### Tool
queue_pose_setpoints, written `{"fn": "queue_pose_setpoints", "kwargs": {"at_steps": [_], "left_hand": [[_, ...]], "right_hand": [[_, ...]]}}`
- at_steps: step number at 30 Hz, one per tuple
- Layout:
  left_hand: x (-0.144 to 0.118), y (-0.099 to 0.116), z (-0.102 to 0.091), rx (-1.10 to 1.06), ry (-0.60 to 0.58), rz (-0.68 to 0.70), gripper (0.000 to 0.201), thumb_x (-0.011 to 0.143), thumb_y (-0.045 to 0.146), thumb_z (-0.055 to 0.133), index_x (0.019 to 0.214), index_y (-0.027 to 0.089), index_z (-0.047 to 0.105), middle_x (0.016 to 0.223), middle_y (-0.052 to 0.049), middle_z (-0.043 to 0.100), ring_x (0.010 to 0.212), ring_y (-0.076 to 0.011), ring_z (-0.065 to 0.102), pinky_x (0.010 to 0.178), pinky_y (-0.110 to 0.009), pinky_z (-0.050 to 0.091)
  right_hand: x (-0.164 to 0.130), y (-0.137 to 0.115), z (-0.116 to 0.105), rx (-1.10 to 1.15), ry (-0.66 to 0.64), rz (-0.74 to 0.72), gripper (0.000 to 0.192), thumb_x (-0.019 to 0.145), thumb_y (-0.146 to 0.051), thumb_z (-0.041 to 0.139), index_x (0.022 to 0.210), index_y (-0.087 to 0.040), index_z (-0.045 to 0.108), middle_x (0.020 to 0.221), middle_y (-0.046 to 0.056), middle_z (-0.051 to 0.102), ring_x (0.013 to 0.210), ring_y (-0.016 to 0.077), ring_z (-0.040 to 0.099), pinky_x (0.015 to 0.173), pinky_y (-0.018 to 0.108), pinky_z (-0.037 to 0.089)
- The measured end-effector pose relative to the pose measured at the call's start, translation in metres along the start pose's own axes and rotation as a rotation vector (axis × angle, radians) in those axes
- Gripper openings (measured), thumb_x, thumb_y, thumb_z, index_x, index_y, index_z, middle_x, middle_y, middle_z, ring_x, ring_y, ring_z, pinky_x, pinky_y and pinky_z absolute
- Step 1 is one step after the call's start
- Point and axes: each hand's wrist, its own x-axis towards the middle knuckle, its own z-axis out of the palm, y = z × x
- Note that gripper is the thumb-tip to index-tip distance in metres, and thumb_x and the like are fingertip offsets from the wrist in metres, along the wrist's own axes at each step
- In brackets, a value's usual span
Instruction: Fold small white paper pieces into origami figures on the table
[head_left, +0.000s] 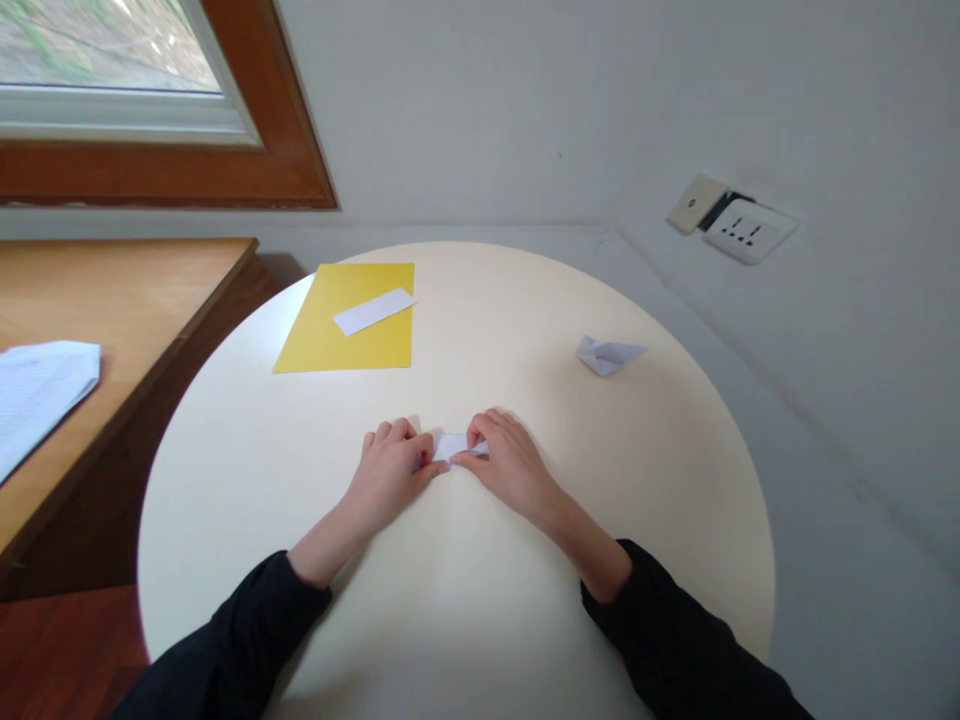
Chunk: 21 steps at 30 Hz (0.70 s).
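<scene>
Both hands, left hand (390,465) and right hand (508,462), pinch a small, partly folded white paper (453,446) at table (675,500) centre; a finished paper boat (606,354) sits at two o'clock, a yellow sheet (352,335) at eleven.

Small folded paper (452,446) white; sheet (346,330) yellow; strip (373,311) white; round table (465,600) cream; sleeves (247,650) black.

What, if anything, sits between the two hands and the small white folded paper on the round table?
Nothing visible. The left hand and right hand both pinch the small white folded paper directly. The yellow sheet, the white strip on it and the folded paper boat lie farther back, apart.
</scene>
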Motion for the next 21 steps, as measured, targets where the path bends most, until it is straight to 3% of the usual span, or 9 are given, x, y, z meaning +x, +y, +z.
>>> {"fn": "queue_pose_setpoints", "kwargs": {"at_steps": [15,21], "left_hand": [[-0.001,0.002,-0.003,0.033,-0.022,-0.003,0.020,0.083,0.038,0.056,0.074,0.020,0.059,0.088,-0.006,0.054,0.090,-0.0257,0.048,0.076,-0.037,0.035],[-0.002,0.002,-0.001,0.014,0.010,0.013,0.019,0.082,0.037,0.057,0.073,0.020,0.060,0.088,-0.006,0.055,0.089,-0.0255,0.049,0.076,-0.038,0.035]], "right_hand": [[-0.002,0.013,-0.013,0.063,-0.078,0.008,0.014,0.075,-0.015,0.067,0.070,-0.020,0.055,0.083,0.003,0.052,0.085,0.0186,0.049,0.078,0.031,0.038],[-0.007,0.025,-0.004,0.144,0.045,-0.042,0.012,0.074,-0.011,0.065,0.071,-0.020,0.057,0.085,0.004,0.054,0.084,0.0191,0.051,0.078,0.033,0.040]]}}
